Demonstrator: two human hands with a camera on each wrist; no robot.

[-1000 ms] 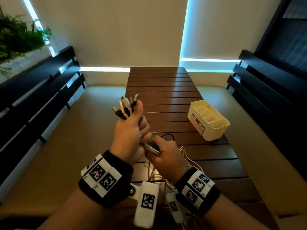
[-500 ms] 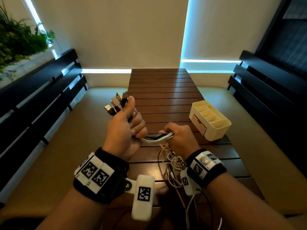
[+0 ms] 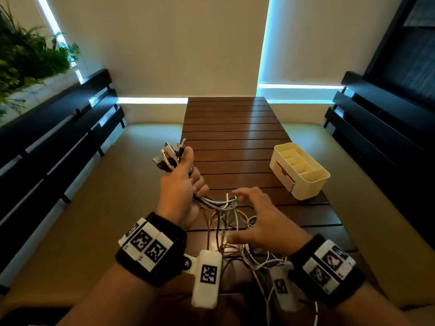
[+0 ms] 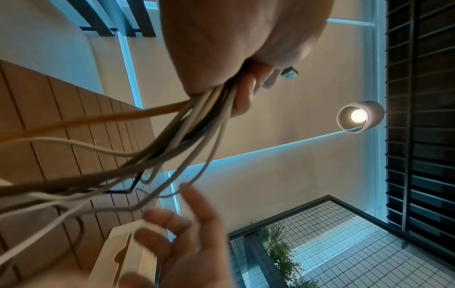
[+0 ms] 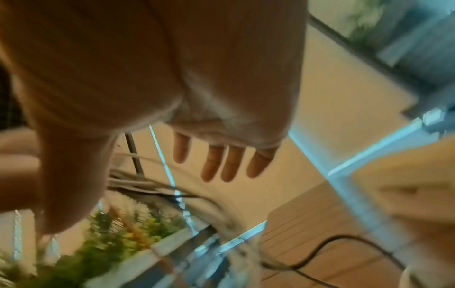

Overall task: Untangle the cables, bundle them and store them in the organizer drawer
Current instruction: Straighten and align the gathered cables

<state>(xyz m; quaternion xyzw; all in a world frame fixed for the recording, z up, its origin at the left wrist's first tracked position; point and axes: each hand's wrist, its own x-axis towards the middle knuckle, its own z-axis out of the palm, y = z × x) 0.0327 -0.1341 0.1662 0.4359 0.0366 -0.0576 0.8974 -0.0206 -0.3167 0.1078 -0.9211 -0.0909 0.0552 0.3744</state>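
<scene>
Left hand [image 3: 180,191] raised above the slatted wooden surface [image 3: 235,128], fingers [image 3: 200,184] curled tight around a bundle of cables [image 3: 219,203]; the connector ends [image 3: 168,156] fan out above the thumb, and the white, orange and dark strands trail from below the little finger down to a loose tangle on the surface. Right hand [image 3: 261,220] hovers palm-down over that tangle, fingers [image 3: 244,192] spread and straight, gripping nothing, its fingertips just beside the strands leaving the left fist. The cream organizer [image 3: 303,177], drawer [image 3: 283,176] closed, stands beyond the right fingertips, apart from both hands.
</scene>
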